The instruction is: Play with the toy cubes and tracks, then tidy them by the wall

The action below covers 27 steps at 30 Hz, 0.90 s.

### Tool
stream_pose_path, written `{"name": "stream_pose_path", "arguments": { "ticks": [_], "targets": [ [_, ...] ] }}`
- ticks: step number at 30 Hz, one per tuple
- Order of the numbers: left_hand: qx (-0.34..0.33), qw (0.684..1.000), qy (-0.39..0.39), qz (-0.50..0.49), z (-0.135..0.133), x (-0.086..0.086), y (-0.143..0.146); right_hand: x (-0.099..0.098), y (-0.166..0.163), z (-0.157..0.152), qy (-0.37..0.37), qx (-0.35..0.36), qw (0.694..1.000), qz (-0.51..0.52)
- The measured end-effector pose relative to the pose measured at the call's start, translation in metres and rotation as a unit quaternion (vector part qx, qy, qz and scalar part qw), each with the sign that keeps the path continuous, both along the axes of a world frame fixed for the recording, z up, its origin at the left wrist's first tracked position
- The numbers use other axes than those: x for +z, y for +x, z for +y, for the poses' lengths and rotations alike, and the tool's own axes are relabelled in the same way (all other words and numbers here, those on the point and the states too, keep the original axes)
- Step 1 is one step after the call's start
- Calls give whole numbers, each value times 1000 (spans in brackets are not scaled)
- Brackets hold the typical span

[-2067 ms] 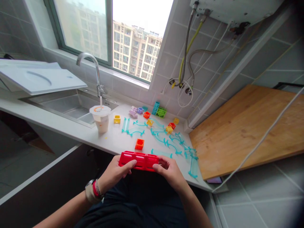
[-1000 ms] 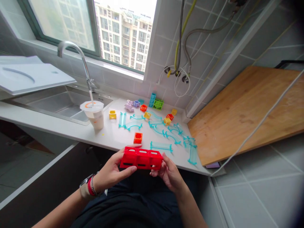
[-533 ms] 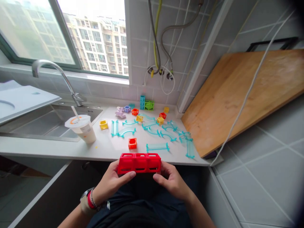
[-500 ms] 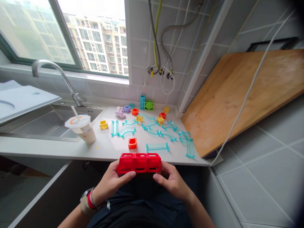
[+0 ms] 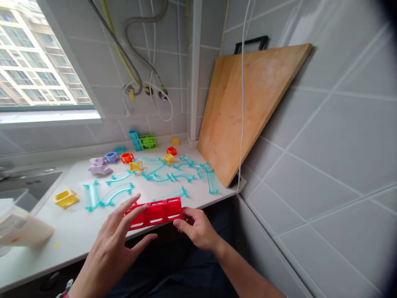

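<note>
A long red block of three joined open cube frames [image 5: 159, 214] is over the counter's front edge, tilted slightly up to the right. My right hand [image 5: 201, 229] pinches its right end between thumb and fingers. My left hand [image 5: 116, 236] is open at the other end, fingers spread in front of the block and thumb apart below it. Those fingers hide the block's left end. Just behind the block lies a clear teal track piece [image 5: 173, 193], partly covered. Farther left are a curved teal track [image 5: 119, 191] and a straight teal track [image 5: 92, 196].
A yellow cube frame [image 5: 66, 199] and a lidded cup [image 5: 26, 227] stand on the left, near the sink [image 5: 27, 182]. Farther back are a red cube [image 5: 127, 157], purple pieces [image 5: 99, 166] and a green block [image 5: 148, 142]. A wooden board [image 5: 245, 103] leans on the right wall.
The view has turned to the right. My left hand has opened and let go of the red block's left end. My right hand still holds the other end.
</note>
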<state>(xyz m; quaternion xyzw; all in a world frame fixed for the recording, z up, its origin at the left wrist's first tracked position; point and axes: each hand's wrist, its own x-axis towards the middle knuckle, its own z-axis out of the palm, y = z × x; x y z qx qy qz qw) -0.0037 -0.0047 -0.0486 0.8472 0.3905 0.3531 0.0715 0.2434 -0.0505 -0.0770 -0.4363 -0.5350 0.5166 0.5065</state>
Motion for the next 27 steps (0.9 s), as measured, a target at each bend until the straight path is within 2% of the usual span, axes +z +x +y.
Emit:
{"name": "stream_pose_path", "arguments": {
  "ticks": [3,6,8,12,13,15,18,20,24,27],
  "targets": [
    [-53,992,55,100,1,-4,10,4,0,-7,15,7,999,-37],
    [-46,993,53,99,5,-2,13,5,0,-10,31,-13,999,-34],
    [-13,997,21,74,10,6,11,3,2,-10,39,-39,998,-8],
    [72,990,-121,-13,35,37,-1,-13,16,3,46,-69,996,-20],
    [87,983,-149,-65,46,44,-5,-19,21,8,45,-69,996,-32],
    [78,960,-192,-191,74,57,-16,-31,28,22,49,-80,994,-62],
    [88,900,-210,-371,127,68,-31,-46,36,44,65,-101,989,-88],
    [115,851,-248,-448,164,70,-39,-53,39,58,74,-108,987,-90],
    [151,832,-268,-462,236,67,-42,-63,44,77,80,-122,986,-81],
    [181,824,-283,-457,286,56,-39,-70,45,79,69,-113,989,-68]
  ]
}}
